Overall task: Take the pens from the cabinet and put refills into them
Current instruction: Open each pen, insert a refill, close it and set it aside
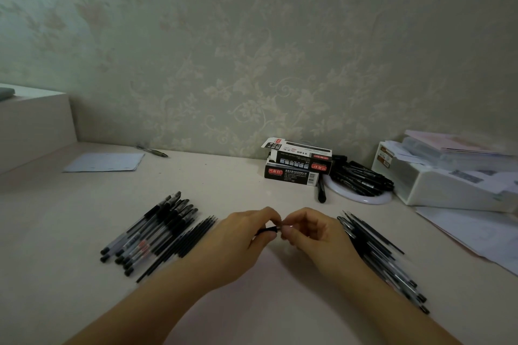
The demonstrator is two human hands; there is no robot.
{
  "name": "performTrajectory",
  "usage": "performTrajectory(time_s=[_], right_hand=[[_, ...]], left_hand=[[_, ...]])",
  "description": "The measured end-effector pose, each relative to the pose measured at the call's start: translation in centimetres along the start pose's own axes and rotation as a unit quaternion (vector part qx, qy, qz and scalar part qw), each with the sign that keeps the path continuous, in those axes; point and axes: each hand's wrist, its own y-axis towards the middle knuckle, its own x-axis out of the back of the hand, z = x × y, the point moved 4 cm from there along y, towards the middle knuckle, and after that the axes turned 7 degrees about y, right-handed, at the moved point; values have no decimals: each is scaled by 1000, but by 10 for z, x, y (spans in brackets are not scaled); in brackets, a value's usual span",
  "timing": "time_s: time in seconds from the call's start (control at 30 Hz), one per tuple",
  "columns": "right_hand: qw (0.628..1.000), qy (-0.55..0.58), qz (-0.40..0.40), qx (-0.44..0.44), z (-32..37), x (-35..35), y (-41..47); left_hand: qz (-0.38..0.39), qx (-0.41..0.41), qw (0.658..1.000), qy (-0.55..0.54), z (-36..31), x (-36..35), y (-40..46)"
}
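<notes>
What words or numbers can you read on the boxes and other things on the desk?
"1120": upside down on the side of the upper black box, which lies on the lower black box.
Red labels and white print on both boxes: too small and blurred to read.
Barcode on the lower box: not readable.
Labels on the white organizer: blurred.
Print on the pens at left: too small.
Papers at right: faint, unreadable.

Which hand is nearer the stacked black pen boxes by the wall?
Right. The right hand lies almost straight below the stacked black pen boxes, toward the person. The left hand sits further left. Both pinch a small dark pen part between them.
</notes>
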Motion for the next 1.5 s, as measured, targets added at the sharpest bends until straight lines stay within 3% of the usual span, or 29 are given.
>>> performTrajectory(time_s=[0.2, 0.37, 0.6, 0.93, 1.03, 1.1, 1.2, 1.33, 1.5], right_hand=[[1000, 2, -23, 9, 2, 3, 0], [994, -21, -107, 7, 3, 17, 2], [954, -298, -1, 44, 2, 5, -4], [943, -326, 6, 64, 2, -1, -3], [953, -294, -38, 64, 6, 2, -4], [979, -192, -60, 42, 9, 4, -3], [999, -41, -23, -16, 11, -3, -3], [995, 79, -22, -64, 8, -6, -6], [985, 146, -44, -85, 4, -2, -4]], left_hand=[[20, 6, 1000, -13, -3, 3, -1], [20, 30, 999, 2, -2, 5, -1], [16, 59, 998, 28, 2, 5, -1], [17, 65, 998, 10, 4, 2, 0], [5, 65, 998, -5, 5, 2, 0], [-12, 64, 997, -37, 3, 4, 1], [-28, 45, 996, -69, -3, 7, 2], [-30, 13, 996, -78, -12, 9, 0], [-21, 10, 996, -82, -13, 9, 0]])
